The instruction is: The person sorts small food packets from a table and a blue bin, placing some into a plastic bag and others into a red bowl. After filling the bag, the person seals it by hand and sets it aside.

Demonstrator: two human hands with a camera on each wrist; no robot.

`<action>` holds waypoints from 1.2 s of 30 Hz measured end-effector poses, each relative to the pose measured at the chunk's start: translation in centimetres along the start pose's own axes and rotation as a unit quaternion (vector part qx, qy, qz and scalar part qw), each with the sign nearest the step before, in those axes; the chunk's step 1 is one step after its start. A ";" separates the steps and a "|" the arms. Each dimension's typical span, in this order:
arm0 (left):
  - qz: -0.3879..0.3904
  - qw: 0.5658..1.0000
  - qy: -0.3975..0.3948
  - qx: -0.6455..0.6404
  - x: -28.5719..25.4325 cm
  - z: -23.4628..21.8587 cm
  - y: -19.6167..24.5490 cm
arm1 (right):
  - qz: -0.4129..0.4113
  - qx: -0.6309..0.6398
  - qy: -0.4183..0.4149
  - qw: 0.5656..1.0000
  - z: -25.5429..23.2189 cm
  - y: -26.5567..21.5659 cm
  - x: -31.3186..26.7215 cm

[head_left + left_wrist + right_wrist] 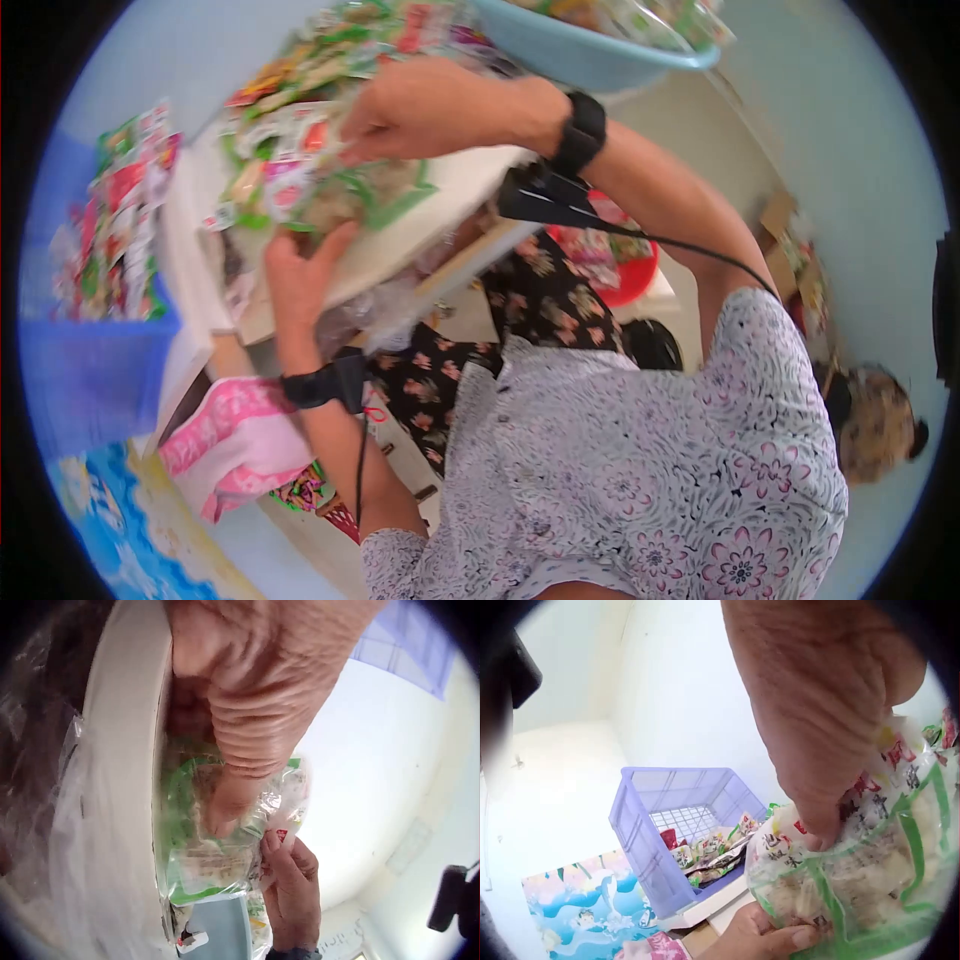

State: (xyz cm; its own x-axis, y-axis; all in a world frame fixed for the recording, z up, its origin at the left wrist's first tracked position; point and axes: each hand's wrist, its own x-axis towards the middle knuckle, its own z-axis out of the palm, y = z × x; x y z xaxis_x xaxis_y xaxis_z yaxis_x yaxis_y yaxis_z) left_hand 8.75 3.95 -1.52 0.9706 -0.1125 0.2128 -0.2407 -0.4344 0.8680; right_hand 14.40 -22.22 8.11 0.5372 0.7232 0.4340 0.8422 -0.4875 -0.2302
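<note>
Partial and indistinct items
Basin (592, 58): cut by head view's top edge. Packets (287, 180): blurred there, print illegible. Right hand (425, 108): blurred likewise. Left hand (255, 697): cropped by left wrist view's top edge.

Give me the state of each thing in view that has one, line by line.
Left hand: pinching the green-edged packet.
Right hand: pinching the same packet.
Green-edged packet: held in both hands; seal not clear.
Packets on the tabletop: heaped.
Blue basket: holding packets.
Light-blue basin: holding packets.
Red basin: holding packets.
Pink-and-white cloth: draped.
</note>
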 end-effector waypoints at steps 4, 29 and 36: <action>0.051 0.998 -0.036 -0.008 0.1 0.4 -1.5 | 0.090 0.046 0.020 0.995 -4.6 -1.9 -4.5; -0.071 0.975 0.058 0.204 -0.1 0.4 3.0 | 0.785 0.131 0.106 0.596 12.6 8.3 -62.3; -0.095 0.949 0.050 0.296 0.2 -0.4 3.2 | 0.803 0.119 0.116 0.572 22.6 9.0 -66.7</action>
State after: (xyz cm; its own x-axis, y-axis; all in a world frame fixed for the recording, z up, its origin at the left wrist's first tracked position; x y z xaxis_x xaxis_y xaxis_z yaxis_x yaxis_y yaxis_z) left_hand 8.13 2.87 1.50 0.9852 0.0914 0.1453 0.0073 -0.8679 0.4967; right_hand -12.83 -63.83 -42.57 0.6296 -0.6618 -0.4069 -0.7326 -0.3313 -0.5946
